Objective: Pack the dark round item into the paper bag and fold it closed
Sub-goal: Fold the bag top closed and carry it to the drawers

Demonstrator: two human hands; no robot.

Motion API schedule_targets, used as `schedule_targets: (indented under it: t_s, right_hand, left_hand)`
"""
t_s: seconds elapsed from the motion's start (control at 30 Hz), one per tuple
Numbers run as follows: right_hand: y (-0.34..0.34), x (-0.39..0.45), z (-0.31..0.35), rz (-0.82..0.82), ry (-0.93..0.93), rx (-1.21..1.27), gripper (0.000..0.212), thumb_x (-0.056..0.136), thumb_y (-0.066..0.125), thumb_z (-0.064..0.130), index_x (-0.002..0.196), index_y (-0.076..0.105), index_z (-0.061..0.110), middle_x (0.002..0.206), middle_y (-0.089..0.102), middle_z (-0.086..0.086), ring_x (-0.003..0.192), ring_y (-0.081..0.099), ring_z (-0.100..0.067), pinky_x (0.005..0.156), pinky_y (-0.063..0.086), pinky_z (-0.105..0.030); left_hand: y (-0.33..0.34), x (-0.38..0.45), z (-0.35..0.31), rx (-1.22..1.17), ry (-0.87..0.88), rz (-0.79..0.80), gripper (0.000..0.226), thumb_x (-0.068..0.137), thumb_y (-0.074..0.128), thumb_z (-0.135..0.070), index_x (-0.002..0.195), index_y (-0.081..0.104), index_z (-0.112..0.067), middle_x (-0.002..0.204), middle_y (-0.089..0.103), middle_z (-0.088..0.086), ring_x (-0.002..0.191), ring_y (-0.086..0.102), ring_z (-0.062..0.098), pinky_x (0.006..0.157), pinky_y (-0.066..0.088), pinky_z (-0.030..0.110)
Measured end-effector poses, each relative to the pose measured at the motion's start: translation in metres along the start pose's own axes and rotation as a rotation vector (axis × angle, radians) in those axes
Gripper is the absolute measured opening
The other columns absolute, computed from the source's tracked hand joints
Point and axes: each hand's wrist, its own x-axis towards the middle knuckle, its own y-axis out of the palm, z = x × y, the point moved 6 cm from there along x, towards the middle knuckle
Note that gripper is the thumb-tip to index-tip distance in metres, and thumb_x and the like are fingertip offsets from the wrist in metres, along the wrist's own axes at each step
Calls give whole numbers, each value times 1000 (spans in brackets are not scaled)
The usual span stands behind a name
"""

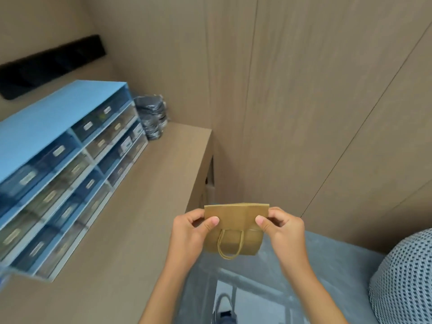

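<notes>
Nearest the lens: two bare forearms reaching forward, meeting at a small brown kraft paper bag (235, 230) held in the air, clear of every surface. Left hand (190, 232) pinches the bag's upper left edge, thumb on the near face. Right hand (281, 226) pinches the upper right edge the same way. Top of the bag is folded over toward the camera as a flat flap, its upper fold line straight and level. A twisted paper handle (230, 244) loops down from under the flap over the near face. Dark round item not visible; cannot tell whether it is in the bag.

Left of the bag: a tan wooden counter (140, 206), its right edge just beside the left hand. Farther left on it, a blue drawer cabinet (58, 141) with labelled fronts. Behind that, a stack of dark wrapped packets (152, 118). Beyond and right of the bag: plain wood-panel wall (304, 90), open air between. Below: grey floor (339, 265), open. Lower right: a dotted blue-white cushion (404, 277), well apart.
</notes>
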Motion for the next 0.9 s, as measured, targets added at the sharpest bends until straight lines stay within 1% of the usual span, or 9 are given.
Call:
schedule_targets:
  t_s: [0.1, 0.23, 0.43, 0.6, 0.73, 0.77, 0.83, 0.87, 0.9]
  right_hand:
    - [0, 56, 0, -53, 3, -15, 23, 82, 68, -6, 72, 75, 13, 78, 75, 1, 70, 66, -10, 67, 51, -19]
    - [9, 132, 8, -80, -23, -19, 27, 80, 68, -8, 68, 75, 15, 75, 75, 6, 66, 65, -3, 63, 49, -11]
    - [55, 238, 5, -5, -54, -48, 31, 78, 69, -10, 66, 73, 18, 69, 73, 10, 60, 62, 0, 59, 46, -9]
    - [130, 327, -9, 196, -68, -75, 32, 77, 71, -9, 64, 73, 20, 69, 73, 8, 61, 61, -4, 60, 47, -13]
    - [217, 394, -32, 425, -55, -66, 20, 77, 72, -5, 70, 74, 13, 70, 75, 6, 61, 62, -4, 59, 49, -13]
    - [240, 409, -38, 485, -53, -63, 18, 77, 72, -4, 71, 74, 12, 68, 75, 7, 60, 62, -4, 58, 48, -13]
    - [289, 435, -49, 621, -39, -69, 16, 77, 72, -3, 70, 73, 11, 63, 72, 9, 58, 60, -4, 56, 48, -13]
    - [313, 444, -54, 699, -35, -80, 15, 78, 72, -2, 70, 72, 11, 62, 71, 9, 58, 59, -4, 56, 48, -13]
    - [336, 452, -59, 777, -35, -89, 13, 78, 72, -1, 71, 71, 10, 63, 70, 8, 59, 59, -6, 57, 48, -14]
  left_hand:
    - [13, 66, 0, 0, 11, 52, 12, 79, 73, -22, 83, 80, -30, 82, 81, -5, 76, 75, 10, 65, 57, 19]
    - [21, 144, -7, -5, 42, 81, 13, 79, 72, -24, 82, 80, -34, 81, 80, -8, 75, 75, 8, 65, 58, 20]
    - [2, 242, -4, -25, 44, -18, 20, 78, 72, -19, 76, 80, -38, 78, 80, -11, 71, 73, 4, 63, 56, 18]
    - [-44, 303, 22, -6, -12, -219, 33, 83, 70, 1, 69, 77, -29, 67, 76, -13, 64, 65, 3, 62, 52, 18]
    - [-95, 335, 45, 4, -76, -450, 26, 83, 72, -1, 74, 79, -24, 70, 79, -9, 64, 67, 2, 62, 53, 16]
    - [-108, 341, 51, 14, -95, -512, 21, 83, 72, -2, 75, 80, -20, 72, 79, -2, 65, 67, 5, 62, 53, 19]
    - [-131, 348, 64, 42, -151, -640, 9, 84, 72, -5, 79, 79, -7, 78, 78, 14, 67, 66, 16, 67, 54, 32]
    - [-142, 350, 69, 53, -179, -710, 8, 84, 72, -6, 81, 79, -7, 80, 77, 16, 67, 67, 21, 68, 54, 36]
    - [-152, 350, 73, 54, -205, -780, 9, 85, 72, -7, 80, 79, -10, 79, 78, 12, 69, 69, 23, 69, 55, 35]
